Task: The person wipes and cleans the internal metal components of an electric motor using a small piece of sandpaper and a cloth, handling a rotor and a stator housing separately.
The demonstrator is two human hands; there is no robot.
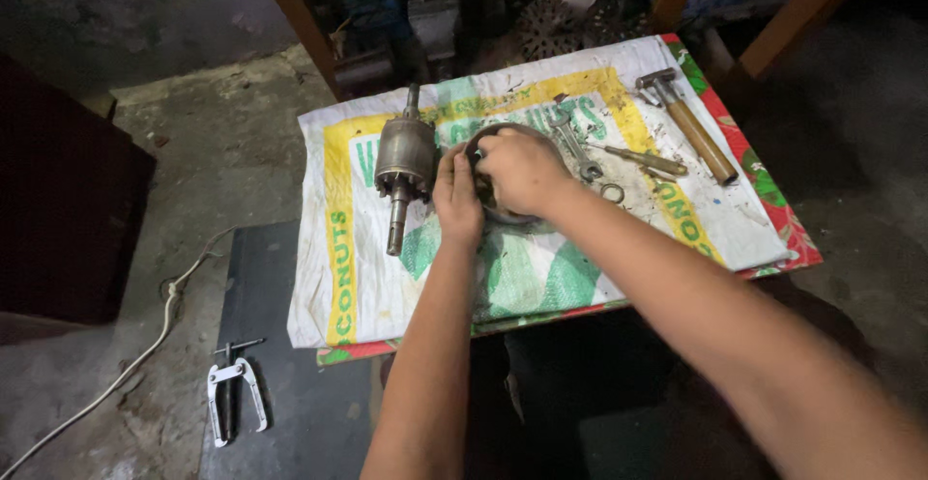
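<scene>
Dim workshop floor of rough concrete, with a printed woven sack (541, 248) spread flat as the work surface.

Round metal housing (503, 211): lies near the middle of the sack, dark inside, mostly covered by both hands; only its rim shows above and below them.

Left hand (457, 195): resting on the left edge of the housing, fingers curled onto the rim and closed against it. Grip appears firm, though the fingertips are hidden.

Right hand (522, 166): placed over the top of the housing, fingers bent down into or onto it, touching the left hand. Cannot tell whether anything small is pinched inside.

Motor rotor (404, 161): just left of the left hand, lying on the sack with its shaft pointing toward the near edge.

Open-ended spanner (574, 140): just right of the right hand, lying along the sack.

Screwdriver (643, 159): beyond the spanner, lying across, with a small metal ring (612, 192) near it.

Hammer (691, 124): wooden handle, near the far right corner of the sack, well apart from the hands.

Gear puller (234, 395): on a dark mat (290, 345) at lower left, off the sack.

White cable (145, 340): running across the concrete at far left.
</scene>
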